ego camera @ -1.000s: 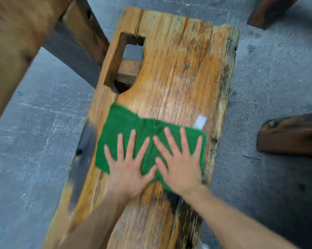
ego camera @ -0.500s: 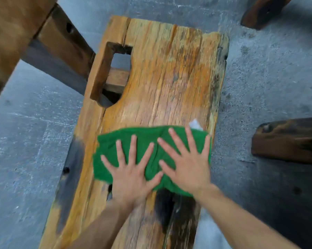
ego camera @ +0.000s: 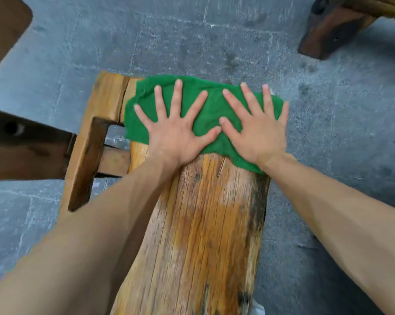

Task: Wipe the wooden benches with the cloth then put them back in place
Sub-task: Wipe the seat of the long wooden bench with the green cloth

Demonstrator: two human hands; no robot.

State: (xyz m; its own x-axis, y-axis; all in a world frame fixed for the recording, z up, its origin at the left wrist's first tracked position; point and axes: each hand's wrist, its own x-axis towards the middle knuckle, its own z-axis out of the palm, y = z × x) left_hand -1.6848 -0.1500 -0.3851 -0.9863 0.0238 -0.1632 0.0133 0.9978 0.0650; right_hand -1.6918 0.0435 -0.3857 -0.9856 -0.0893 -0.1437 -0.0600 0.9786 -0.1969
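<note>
A long wooden bench point(ego camera: 203, 223) with orange, weathered grain runs away from me over the floor. A green cloth point(ego camera: 212, 110) lies spread across its far end, next to a rectangular cut-out point(ego camera: 116, 136) on the left side. My left hand point(ego camera: 173, 137) and my right hand point(ego camera: 258, 133) lie flat side by side on the cloth with fingers spread, pressing it down on the wood. Neither hand grips the cloth. The cloth's far edge reaches the end of the bench.
A dark wooden bench leg point(ego camera: 328, 30) stands at the upper right. A dark wooden beam point(ego camera: 26, 151) comes in from the left and meets the bench's frame. Another brown wooden piece point(ego camera: 3, 30) fills the upper left corner. Grey stone floor point(ego camera: 192, 42) surrounds everything.
Both hands have slid the cloth forward along the bench, from its middle past the cut-out to the far end. My view has followed them forward.
</note>
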